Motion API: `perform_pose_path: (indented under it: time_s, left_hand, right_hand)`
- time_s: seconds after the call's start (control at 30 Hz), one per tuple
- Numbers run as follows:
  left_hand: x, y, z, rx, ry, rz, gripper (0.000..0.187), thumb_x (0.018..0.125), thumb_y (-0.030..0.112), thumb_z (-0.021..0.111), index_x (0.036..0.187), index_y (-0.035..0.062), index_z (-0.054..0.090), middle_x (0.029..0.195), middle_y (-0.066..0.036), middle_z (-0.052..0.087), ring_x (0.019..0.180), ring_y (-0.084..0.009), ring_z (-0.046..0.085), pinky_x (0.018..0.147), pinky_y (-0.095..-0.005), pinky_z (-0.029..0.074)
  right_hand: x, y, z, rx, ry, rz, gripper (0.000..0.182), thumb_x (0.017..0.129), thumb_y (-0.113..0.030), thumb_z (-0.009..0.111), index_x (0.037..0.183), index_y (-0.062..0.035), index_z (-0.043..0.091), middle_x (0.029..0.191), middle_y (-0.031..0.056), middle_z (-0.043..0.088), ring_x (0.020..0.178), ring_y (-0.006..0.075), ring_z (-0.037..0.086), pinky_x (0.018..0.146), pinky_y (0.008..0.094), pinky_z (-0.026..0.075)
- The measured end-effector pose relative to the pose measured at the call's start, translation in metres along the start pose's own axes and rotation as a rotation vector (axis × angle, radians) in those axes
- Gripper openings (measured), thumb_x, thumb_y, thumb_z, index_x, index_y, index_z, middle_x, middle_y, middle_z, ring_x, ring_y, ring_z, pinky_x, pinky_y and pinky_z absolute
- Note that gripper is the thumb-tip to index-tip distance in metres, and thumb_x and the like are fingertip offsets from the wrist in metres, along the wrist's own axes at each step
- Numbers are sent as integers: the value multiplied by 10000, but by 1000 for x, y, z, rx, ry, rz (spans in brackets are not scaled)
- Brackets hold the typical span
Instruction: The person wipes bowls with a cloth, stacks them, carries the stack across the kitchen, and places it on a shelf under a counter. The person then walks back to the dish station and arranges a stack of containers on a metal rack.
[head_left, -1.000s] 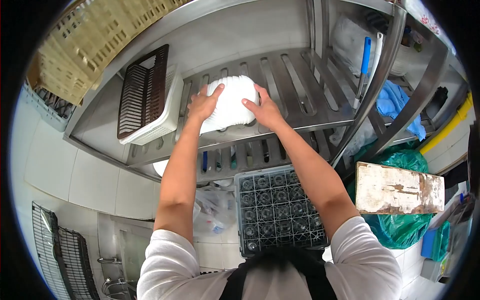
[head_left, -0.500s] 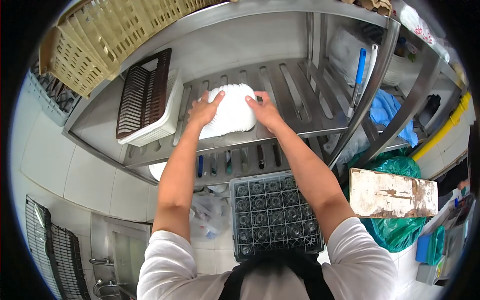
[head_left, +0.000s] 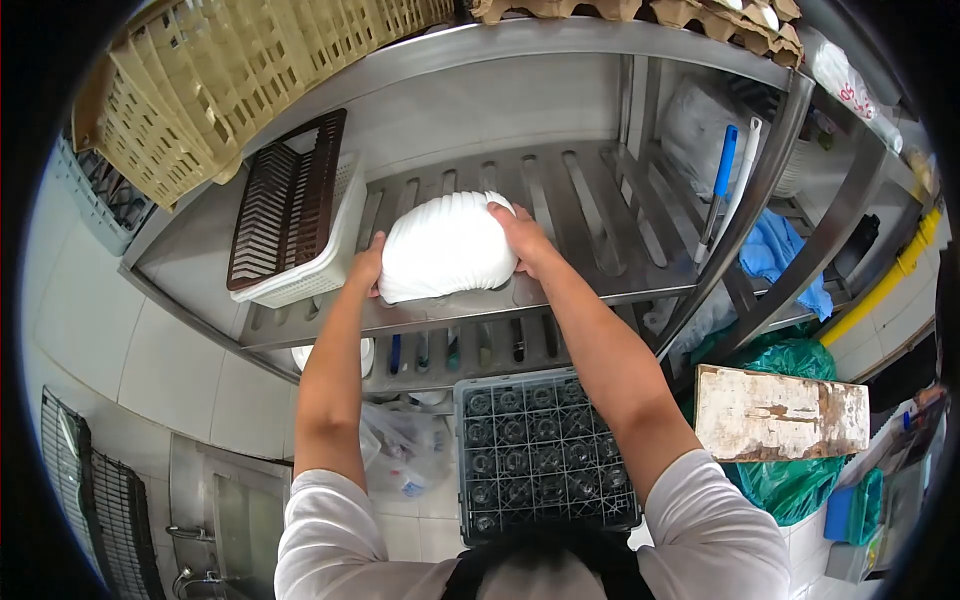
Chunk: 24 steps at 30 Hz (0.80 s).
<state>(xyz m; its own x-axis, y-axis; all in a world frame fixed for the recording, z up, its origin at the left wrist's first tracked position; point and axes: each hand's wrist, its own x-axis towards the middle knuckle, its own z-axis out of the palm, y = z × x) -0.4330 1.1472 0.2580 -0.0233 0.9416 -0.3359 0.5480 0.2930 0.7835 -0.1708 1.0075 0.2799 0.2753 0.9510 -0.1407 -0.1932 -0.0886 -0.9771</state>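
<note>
A stack of white dishes, with fine ridges along its upper edge, sits near the front of the slatted metal shelf. My left hand is closed against the stack's left end, its fingers partly hidden behind the dishes. At the opposite end my right hand grips the stack, thumb over the upper right side. Left of the stack stands a white plastic basket with a brown dish rack leaning in it.
Below the shelf is a grey glass rack full of glasses. Yellow baskets and egg cartons occupy the shelf above. Blue- and white-handled tools lean by the right post. A worn board rests over green bags.
My left hand has slid from the top of the stack down to its left end. My right hand's thumb now lies over the stack's upper right. The camera view has shifted slightly.
</note>
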Motion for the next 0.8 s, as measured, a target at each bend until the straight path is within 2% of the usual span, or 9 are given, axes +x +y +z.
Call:
perform_pose_path:
  time_s: [0.07,0.2,0.27,0.3,0.5,0.67,0.8]
  left_hand:
    - [8,-6,1,-55,54,10,799,808,706,440,1179,8,562,1141,-124,577,976,-245,554,768,-422,464]
    - [8,-4,2,-121,58,-7,766,805,699,458,1139,21,585,1073,-109,598,922,-229,560,746,-407,463]
    - [11,-5,1,-127,33,-32,720,809,696,457,1056,38,611,950,-76,606,822,-202,547,703,-390,454]
    - [14,-4,1,-124,33,-29,720,809,696,457,1056,38,611,950,-76,606,822,-202,547,703,-390,454]
    - [32,-9,-3,1,24,-70,665,824,690,443,901,54,622,769,-39,567,644,-166,479,619,-358,421]
    - [17,1,-3,9,26,-111,615,818,710,435,715,124,593,627,6,497,538,-138,405,540,-301,343]
    - [21,-1,-7,-20,-57,-134,632,798,731,444,798,127,629,691,-1,519,564,-130,399,558,-265,316]
  right_hand:
    - [1,3,-1,-2,-13,-13,863,807,-480,590,1413,13,222,1305,261,435,1118,323,525,864,406,469]
    - [-3,0,-2,-28,-20,-27,867,804,-484,589,1416,4,216,1282,254,453,1100,320,535,863,404,470]
    - [-1,2,-2,-3,-34,-37,864,805,-486,587,1414,4,218,1286,251,451,1100,321,535,865,406,470]
    - [0,3,-2,21,-49,-45,862,806,-488,585,1413,4,221,1291,248,449,1100,322,536,866,409,470]
    - [-6,-2,-3,-29,-21,5,888,798,-498,590,1413,18,211,1319,260,417,1126,332,522,878,411,467]
    - [16,16,-5,20,-36,-38,912,786,-509,599,1424,5,199,1346,265,389,1160,337,500,891,423,458]
    - [1,6,-7,23,-54,-13,916,785,-512,595,1432,-5,190,1364,265,368,1183,340,480,905,434,447]
